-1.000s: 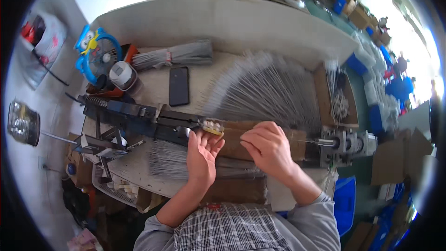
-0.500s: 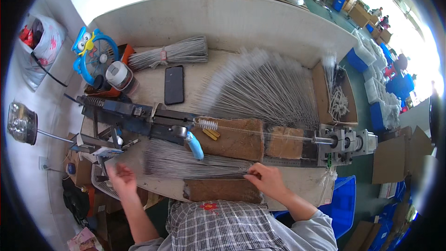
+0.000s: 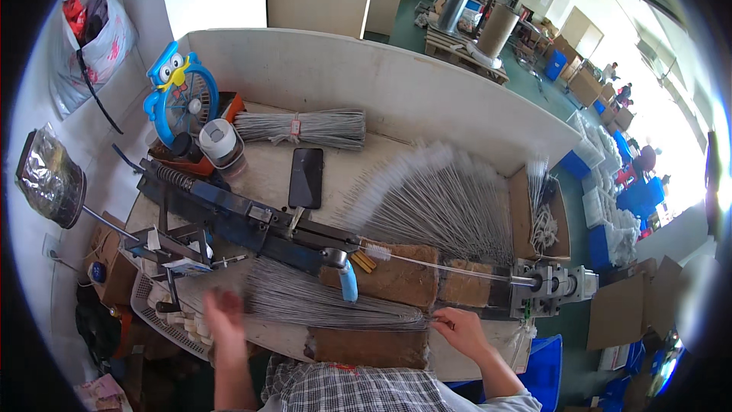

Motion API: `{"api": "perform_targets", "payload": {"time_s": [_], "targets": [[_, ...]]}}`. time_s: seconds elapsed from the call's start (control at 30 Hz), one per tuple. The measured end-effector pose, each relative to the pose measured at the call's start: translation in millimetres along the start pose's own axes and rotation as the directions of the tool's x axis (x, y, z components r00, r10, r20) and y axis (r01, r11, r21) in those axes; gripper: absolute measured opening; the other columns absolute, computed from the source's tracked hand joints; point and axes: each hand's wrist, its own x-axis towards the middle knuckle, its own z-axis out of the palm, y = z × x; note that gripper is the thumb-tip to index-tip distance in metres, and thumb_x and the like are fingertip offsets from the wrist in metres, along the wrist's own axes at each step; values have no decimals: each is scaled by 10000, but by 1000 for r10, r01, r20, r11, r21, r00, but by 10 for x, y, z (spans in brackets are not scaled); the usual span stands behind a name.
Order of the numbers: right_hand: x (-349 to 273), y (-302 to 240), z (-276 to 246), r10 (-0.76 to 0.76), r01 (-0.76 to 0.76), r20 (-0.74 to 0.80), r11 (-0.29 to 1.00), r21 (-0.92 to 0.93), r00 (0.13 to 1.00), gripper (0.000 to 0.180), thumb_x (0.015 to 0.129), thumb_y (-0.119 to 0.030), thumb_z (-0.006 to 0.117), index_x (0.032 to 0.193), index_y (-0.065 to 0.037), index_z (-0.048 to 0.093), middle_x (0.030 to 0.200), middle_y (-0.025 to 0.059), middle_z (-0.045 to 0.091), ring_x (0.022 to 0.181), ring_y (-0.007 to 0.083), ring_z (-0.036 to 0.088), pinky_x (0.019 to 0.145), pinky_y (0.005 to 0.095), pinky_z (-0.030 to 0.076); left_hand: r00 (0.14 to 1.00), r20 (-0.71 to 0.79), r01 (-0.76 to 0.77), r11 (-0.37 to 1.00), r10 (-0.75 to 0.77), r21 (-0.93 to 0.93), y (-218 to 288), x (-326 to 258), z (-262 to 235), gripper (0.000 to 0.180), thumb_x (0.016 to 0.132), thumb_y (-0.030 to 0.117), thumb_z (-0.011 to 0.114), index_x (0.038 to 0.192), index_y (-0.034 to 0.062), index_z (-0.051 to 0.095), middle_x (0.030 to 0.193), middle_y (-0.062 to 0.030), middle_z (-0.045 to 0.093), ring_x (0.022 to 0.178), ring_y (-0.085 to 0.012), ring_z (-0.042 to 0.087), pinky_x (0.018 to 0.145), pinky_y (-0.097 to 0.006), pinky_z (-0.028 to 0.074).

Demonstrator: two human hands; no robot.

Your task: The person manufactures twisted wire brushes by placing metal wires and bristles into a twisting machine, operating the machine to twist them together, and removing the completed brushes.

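On bench, two hands (image 3: pixel 226 319) (image 3: pixel 460 330), one wire bundle (image 3: pixel 328 301)

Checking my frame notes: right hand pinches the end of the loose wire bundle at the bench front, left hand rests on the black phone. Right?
Not quite. In the head view the right hand does pinch the wire bundle end, but the left hand hangs blurred near the bundle's other end; the black phone lies untouched farther back.

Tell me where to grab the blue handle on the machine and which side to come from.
Grip the blue handle around its lower free end, coming from the near edge of the table. It hangs down from the dark machine toward the person, its top fixed at a metal pivot, so only the lower part can be wrapped. The left hand is nearer; the right hand pinches the wires.
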Motion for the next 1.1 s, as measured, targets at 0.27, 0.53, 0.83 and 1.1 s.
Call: {"api": "perform_targets", "payload": {"time_s": [0.27, 0.53, 0.83, 1.1], "targets": [[12, 159, 47, -209, 204, -3, 957, -205, 978, 189, 874, -210, 608, 1026, -113, 664, 910, 98, 652, 817, 317, 639, 685, 402, 524, 764, 569, 242, 952, -305, 185, -657, -1175, 940, 218, 901, 106, 548, 1108, 40, 540, 1041, -107, 628, 973, -203, 619, 883, -369, 513], [27, 55, 68, -226, 213, -32, 950, -230, 974, 160, 855, -137, 583, 1001, -105, 641, 903, 115, 630, 807, 351, 630, 672, 446, 524, 735, 498, 208, 852, -460, 480, -752, -1758, 1688, 292, 897, 296, 587, 1046, 47, 552, 840, -45, 604, 738, -154, 583, 771, -315, 442], [212, -299, 34, -167, 132, -56, 909, -395, 984, 137, 809, -72, 588, 943, -46, 572, 868, 149, 587, 809, 365, 605, 670, 451, 507, 469, 643, 425, 793, -606, 437, -7, -1576, 1150, 394, 1001, 344, 415, 963, 2, 608, 739, -70, 615, 572, -159, 543, 633, -336, 504], [429, 72, -1435, -453, 228, -255, 768, -599, 855, 198, 742, 8, 621, 931, -45, 644, 854, 124, 601, 814, 317, 610, 700, 389, 510, -250, 553, -350, 607, -795, 713, -261, -1819, 1420, 259, 966, 208, 537, 1054, -8, 650, 899, -89, 681, 736, -126, 642, 693, -260, 516]]}}
